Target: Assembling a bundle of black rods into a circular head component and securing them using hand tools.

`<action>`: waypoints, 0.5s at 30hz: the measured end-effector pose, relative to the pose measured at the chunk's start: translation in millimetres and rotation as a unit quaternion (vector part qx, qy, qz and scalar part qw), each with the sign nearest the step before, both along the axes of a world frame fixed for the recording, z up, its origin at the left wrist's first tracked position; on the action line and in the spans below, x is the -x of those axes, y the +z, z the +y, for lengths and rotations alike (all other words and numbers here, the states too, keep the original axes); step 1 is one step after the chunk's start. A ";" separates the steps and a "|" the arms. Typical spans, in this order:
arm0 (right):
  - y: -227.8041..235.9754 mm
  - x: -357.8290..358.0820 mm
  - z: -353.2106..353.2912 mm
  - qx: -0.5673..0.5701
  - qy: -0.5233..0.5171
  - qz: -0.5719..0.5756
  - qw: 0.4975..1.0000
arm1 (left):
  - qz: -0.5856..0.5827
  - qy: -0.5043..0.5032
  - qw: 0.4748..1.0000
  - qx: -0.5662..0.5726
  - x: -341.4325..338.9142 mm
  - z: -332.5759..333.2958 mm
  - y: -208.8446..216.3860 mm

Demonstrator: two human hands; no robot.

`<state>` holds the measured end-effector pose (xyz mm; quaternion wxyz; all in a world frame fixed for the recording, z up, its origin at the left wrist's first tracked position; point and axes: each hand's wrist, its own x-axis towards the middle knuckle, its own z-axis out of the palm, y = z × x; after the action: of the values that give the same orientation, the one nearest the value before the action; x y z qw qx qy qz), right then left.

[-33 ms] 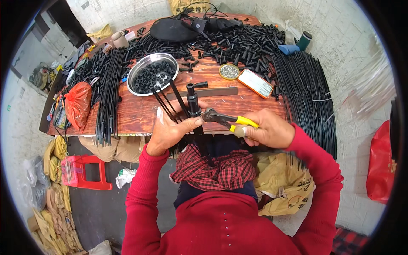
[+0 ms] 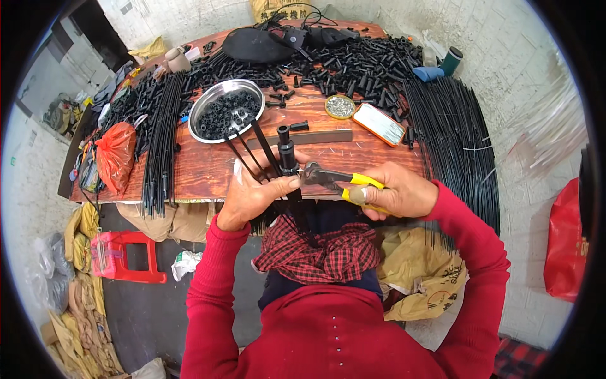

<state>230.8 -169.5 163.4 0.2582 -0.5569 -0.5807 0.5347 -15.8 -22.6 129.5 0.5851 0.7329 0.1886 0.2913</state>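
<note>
My left hand is closed around a black tubular plastic fitting that stands upright above the table's front edge. Several thin black rods slant up from the same hand. In my right hand is a pair of pliers with yellow grips, the fingers wrapped round the handles. Their metal jaws meet the lower part of the fitting, beside my left thumb. What exactly lies between the jaws is too small to make out.
A metal bowl of small black rings stands behind my left hand. Near it are a flat dark bar, a round tin of metal bits and an orange-rimmed tray. Black fittings pile up behind; rod bundles lie both sides.
The handles of the pliers are spread further apart, and the jaws stay beside the fitting. The rods in my left hand have shifted slightly.
</note>
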 end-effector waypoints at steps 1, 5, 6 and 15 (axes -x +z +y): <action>-1.9 0.2 0.8 0.000 0.000 0.000 1.000 | -0.015 -0.015 1.000 0.020 1.7 -0.3 -0.1; -5.4 -1.6 2.9 0.067 0.002 0.052 0.996 | -0.004 -0.028 0.998 0.059 5.1 -5.5 11.7; -6.5 -1.4 4.0 0.065 0.009 0.048 0.997 | -0.001 -0.029 0.998 0.059 5.8 -7.7 13.4; -17.7 -1.5 -11.0 0.262 0.051 0.321 0.909 | -0.016 -0.042 0.999 0.017 12.0 -11.6 14.5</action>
<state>232.3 -180.5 145.7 0.2471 -0.3726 -0.3331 0.8301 -27.7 -34.3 144.0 0.6124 0.7253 0.1531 0.2748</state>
